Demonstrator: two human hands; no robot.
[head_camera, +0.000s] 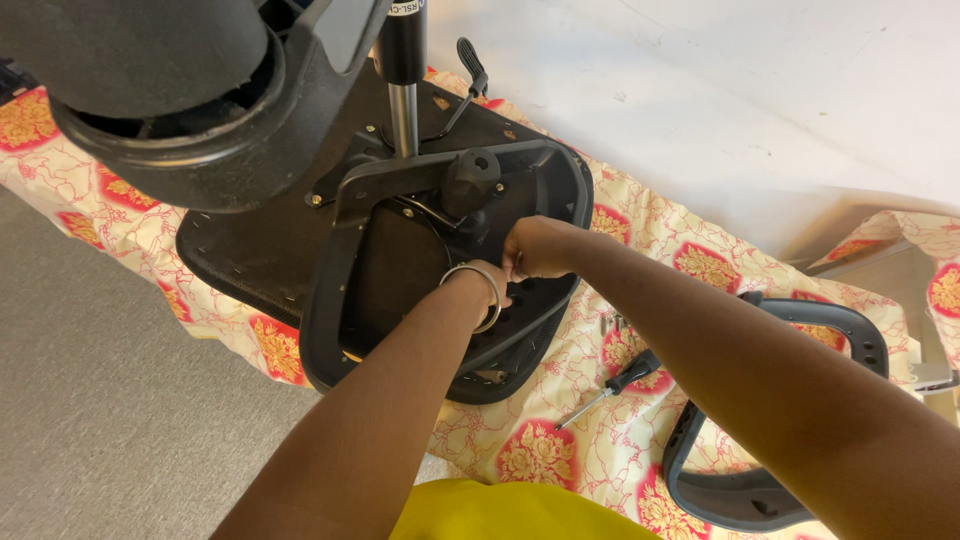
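Both hands (515, 262) pinch something unseen at the chair underside (400, 260); fingers risk trapping; loose screws (612, 322) may roll away.

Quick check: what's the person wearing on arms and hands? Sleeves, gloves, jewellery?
Both forearms are bare, with no sleeves in view and no gloves. The left hand has thin silver bangles round the wrist. The right hand shows no ring, watch or band. A yellow garment covers the torso.

Both my arms bare, stretched forward, converging. My left hand (497, 290) mostly hidden past wrist, metal bangle (476, 292) around wrist. My right hand (538, 247) knuckles up, fingers curled in pinch, touching left hand. Grip contents unclear.
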